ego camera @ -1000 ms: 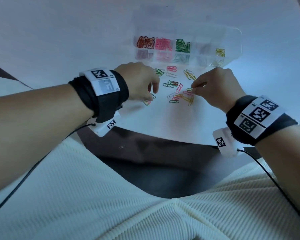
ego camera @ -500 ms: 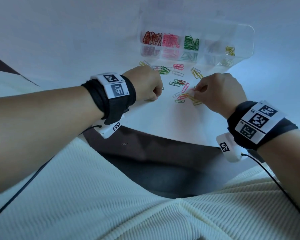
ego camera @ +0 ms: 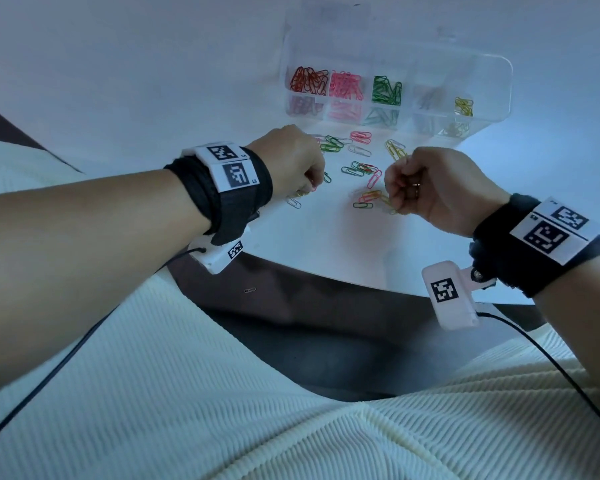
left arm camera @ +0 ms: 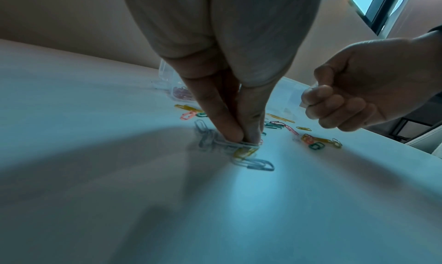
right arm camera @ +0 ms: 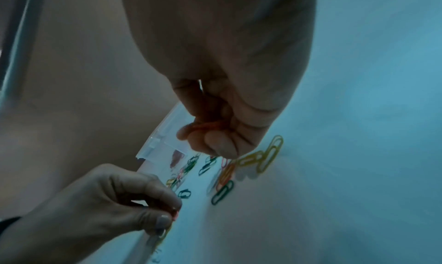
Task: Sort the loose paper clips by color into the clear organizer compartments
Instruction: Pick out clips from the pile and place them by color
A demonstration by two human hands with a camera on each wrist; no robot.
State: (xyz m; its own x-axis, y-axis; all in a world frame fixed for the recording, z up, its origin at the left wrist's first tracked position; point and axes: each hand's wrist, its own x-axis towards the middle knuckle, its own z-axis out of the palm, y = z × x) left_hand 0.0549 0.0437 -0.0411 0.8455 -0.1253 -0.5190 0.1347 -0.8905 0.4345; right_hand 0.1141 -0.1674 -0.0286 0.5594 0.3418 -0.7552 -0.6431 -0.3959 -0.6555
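Loose paper clips [ego camera: 361, 168] in green, pink, yellow and silver lie scattered on the white table [ego camera: 326, 244]. Behind them stands the clear organizer [ego camera: 492, 84], with red, pink, green, pale and yellow clips in separate compartments. My left hand [ego camera: 312, 183] is down at the left of the pile. In the left wrist view its thumb and finger [left arm camera: 227, 128] pinch a silver clip [left arm camera: 224, 143] against the table. My right hand [ego camera: 394, 192] hovers over the right of the pile with curled fingers. It pinches a red-orange clip [right arm camera: 208, 126].
The table's curved near edge [ego camera: 343, 285] runs just below both wrists. One stray clip [ego camera: 249, 290] lies on the dark surface below that edge. My cream ribbed garment [ego camera: 291, 427] fills the foreground. A yellow chain of clips [right arm camera: 263, 158] lies under the right hand.
My right hand has come up off the pile with its fingers curled round a red-orange clip. My left hand stays low at the clips on the left.
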